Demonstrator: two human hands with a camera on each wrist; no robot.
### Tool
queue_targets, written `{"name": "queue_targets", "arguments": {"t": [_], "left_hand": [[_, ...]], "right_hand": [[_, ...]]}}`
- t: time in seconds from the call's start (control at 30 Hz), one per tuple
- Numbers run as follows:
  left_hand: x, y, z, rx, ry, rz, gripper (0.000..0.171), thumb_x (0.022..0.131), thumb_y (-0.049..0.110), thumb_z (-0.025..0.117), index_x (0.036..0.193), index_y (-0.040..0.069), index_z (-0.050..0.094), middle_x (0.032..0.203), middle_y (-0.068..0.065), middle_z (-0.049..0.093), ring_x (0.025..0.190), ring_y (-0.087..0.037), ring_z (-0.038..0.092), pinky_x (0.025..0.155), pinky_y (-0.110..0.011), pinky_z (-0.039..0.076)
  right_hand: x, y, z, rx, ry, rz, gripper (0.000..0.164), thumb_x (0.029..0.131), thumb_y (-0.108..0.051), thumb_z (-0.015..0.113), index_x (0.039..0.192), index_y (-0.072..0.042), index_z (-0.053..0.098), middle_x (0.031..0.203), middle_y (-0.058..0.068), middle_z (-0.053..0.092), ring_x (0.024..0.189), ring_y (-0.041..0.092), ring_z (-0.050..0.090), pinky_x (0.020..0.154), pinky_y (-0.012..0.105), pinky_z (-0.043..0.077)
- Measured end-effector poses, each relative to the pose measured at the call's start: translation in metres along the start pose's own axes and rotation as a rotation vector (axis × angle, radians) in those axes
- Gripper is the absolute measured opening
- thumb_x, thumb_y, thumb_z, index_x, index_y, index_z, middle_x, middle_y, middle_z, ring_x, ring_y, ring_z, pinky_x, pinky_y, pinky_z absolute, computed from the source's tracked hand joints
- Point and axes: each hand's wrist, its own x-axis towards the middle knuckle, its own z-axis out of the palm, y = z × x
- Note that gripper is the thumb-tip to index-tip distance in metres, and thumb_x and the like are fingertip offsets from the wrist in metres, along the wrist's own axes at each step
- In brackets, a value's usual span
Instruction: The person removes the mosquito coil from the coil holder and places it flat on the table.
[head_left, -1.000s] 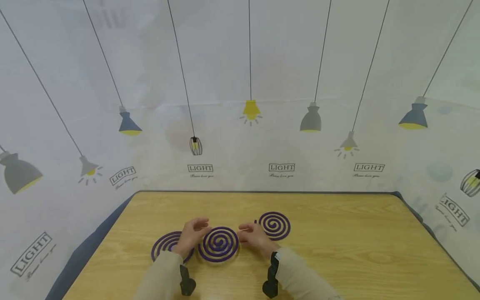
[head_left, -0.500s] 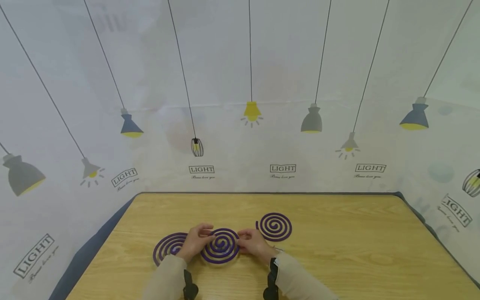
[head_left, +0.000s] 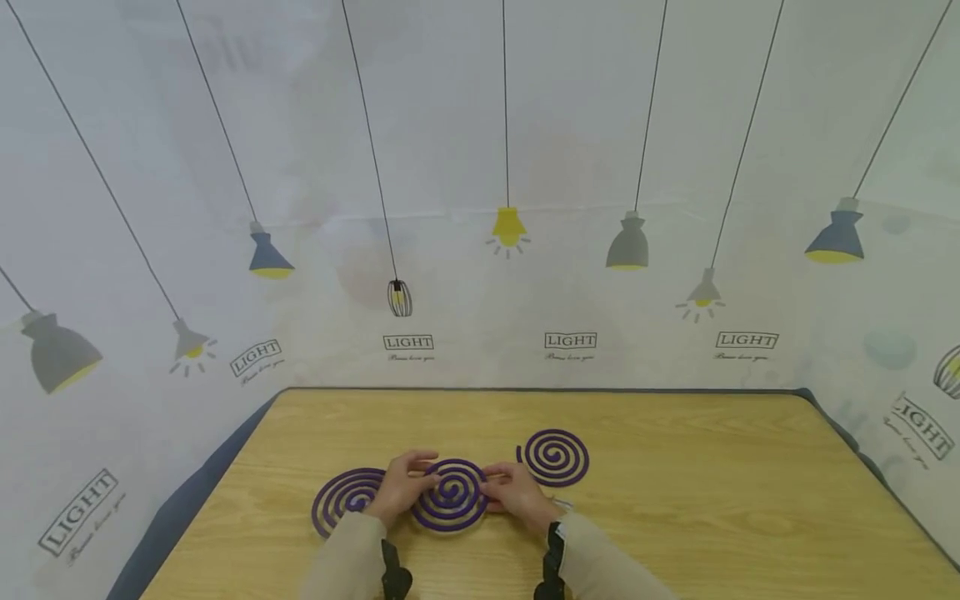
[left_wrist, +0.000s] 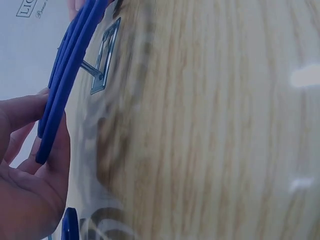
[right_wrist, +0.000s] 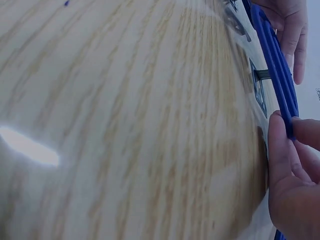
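Note:
A purple mosquito coil (head_left: 452, 492), bluer in the wrist views, is held level just above the table between my two hands. My left hand (head_left: 401, 490) pinches its left edge between thumb and fingers, and my right hand (head_left: 517, 493) pinches the right edge. Beneath it a thin metal coil stand (left_wrist: 100, 76) lies flat, its narrow upright tongue reaching up to the coil's underside. Whether the tongue sits in the coil's centre is hidden. A second mosquito coil (head_left: 321, 502) lies to the left, partly covered by my left hand and sleeve.
Beyond my right hand lies a third mosquito coil (head_left: 556, 456) on the wooden table (head_left: 697, 500). A small silvery piece (head_left: 562, 504) shows beside my right wrist. A wall covering (head_left: 480, 292) printed with lamps stands behind the table and at both sides.
My hands have closed in from both sides onto the middle coil and now pinch its edges. The other two coils stay on the table; the head view has shifted slightly.

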Motion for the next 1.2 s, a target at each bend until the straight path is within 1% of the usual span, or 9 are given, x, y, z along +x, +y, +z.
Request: {"name": "queue_targets", "arguments": {"t": [0.13, 0.3, 0.57, 0.6, 0.7, 0.8, 0.83, 0.97, 1.2], "left_hand": [[0.001, 0.001, 0.004, -0.007, -0.004, -0.009, 0.034, 0.078, 0.0, 0.063, 0.111, -0.004, 0.056, 0.101, -0.02, 0.056, 0.088, -0.028, 0.055, 0.073, -0.035, 0.049], [0.003, 0.0, 0.008, -0.047, -0.004, 0.002, 0.032, 0.077, -0.003, 0.063, 0.109, -0.005, 0.057, 0.102, -0.021, 0.056, 0.09, -0.03, 0.055, 0.073, -0.035, 0.049], [0.0, 0.0, 0.015, -0.096, -0.016, -0.039, 0.034, 0.077, -0.001, 0.064, 0.109, -0.006, 0.055, 0.101, -0.02, 0.055, 0.088, -0.027, 0.056, 0.073, -0.034, 0.049], [0.0, 0.0, 0.016, -0.099, -0.015, -0.04, 0.034, 0.077, 0.0, 0.064, 0.109, -0.006, 0.055, 0.101, -0.02, 0.055, 0.088, -0.027, 0.056, 0.072, -0.034, 0.049], [0.0, 0.0, 0.018, -0.11, -0.01, -0.043, 0.034, 0.077, 0.001, 0.064, 0.109, -0.005, 0.055, 0.102, -0.019, 0.055, 0.089, -0.027, 0.055, 0.073, -0.033, 0.049], [0.0, 0.0, 0.02, -0.128, -0.013, -0.044, 0.034, 0.077, 0.001, 0.064, 0.11, -0.006, 0.055, 0.103, -0.019, 0.056, 0.091, -0.027, 0.055, 0.073, -0.033, 0.049], [0.0, 0.0, 0.021, -0.136, -0.015, -0.046, 0.035, 0.078, 0.002, 0.064, 0.11, -0.006, 0.054, 0.104, -0.019, 0.056, 0.092, -0.027, 0.055, 0.074, -0.033, 0.048], [0.0, -0.001, 0.024, -0.16, 0.003, -0.034, 0.035, 0.078, 0.002, 0.064, 0.11, -0.007, 0.054, 0.104, -0.021, 0.056, 0.092, -0.028, 0.056, 0.073, -0.032, 0.049], [0.0, 0.004, 0.033, -0.194, 0.058, 0.002, 0.035, 0.076, 0.002, 0.066, 0.108, -0.007, 0.055, 0.1, -0.022, 0.058, 0.081, -0.023, 0.059, 0.067, -0.028, 0.049]], "right_hand": [[-0.002, 0.001, -0.003, -0.04, 0.02, -0.022, 0.031, 0.082, 0.004, 0.056, 0.112, 0.011, 0.053, 0.086, 0.014, 0.063, 0.071, 0.017, 0.062, 0.061, 0.03, 0.053], [-0.007, -0.003, -0.006, -0.129, 0.054, -0.059, 0.028, 0.082, 0.003, 0.057, 0.11, 0.009, 0.056, 0.088, 0.013, 0.062, 0.072, 0.015, 0.061, 0.059, 0.028, 0.053], [-0.008, -0.003, -0.012, -0.204, 0.065, -0.082, 0.028, 0.081, -0.001, 0.06, 0.107, 0.008, 0.057, 0.088, 0.011, 0.06, 0.073, 0.015, 0.059, 0.059, 0.027, 0.052], [-0.008, -0.001, -0.014, -0.206, 0.057, -0.113, 0.027, 0.081, -0.003, 0.061, 0.106, 0.008, 0.057, 0.086, 0.009, 0.06, 0.071, 0.013, 0.059, 0.057, 0.025, 0.052], [-0.01, -0.001, -0.016, -0.213, 0.058, -0.134, 0.026, 0.081, -0.004, 0.062, 0.104, 0.008, 0.058, 0.084, 0.009, 0.06, 0.069, 0.012, 0.059, 0.057, 0.025, 0.052], [-0.012, -0.002, -0.016, -0.214, 0.071, -0.122, 0.025, 0.081, 0.0, 0.06, 0.103, 0.009, 0.057, 0.084, 0.01, 0.06, 0.069, 0.013, 0.058, 0.056, 0.025, 0.052], [-0.013, -0.004, -0.016, -0.223, 0.086, -0.092, 0.025, 0.08, 0.002, 0.06, 0.104, 0.01, 0.057, 0.086, 0.011, 0.06, 0.07, 0.014, 0.058, 0.057, 0.027, 0.052], [-0.016, -0.007, -0.015, -0.225, 0.091, -0.087, 0.027, 0.081, 0.004, 0.058, 0.108, 0.01, 0.054, 0.09, 0.016, 0.061, 0.072, 0.015, 0.059, 0.057, 0.027, 0.052], [-0.016, -0.005, -0.014, -0.128, 0.106, -0.074, 0.035, 0.084, -0.002, 0.057, 0.115, 0.011, 0.048, 0.097, 0.021, 0.059, 0.077, 0.02, 0.06, 0.06, 0.03, 0.052]]}}
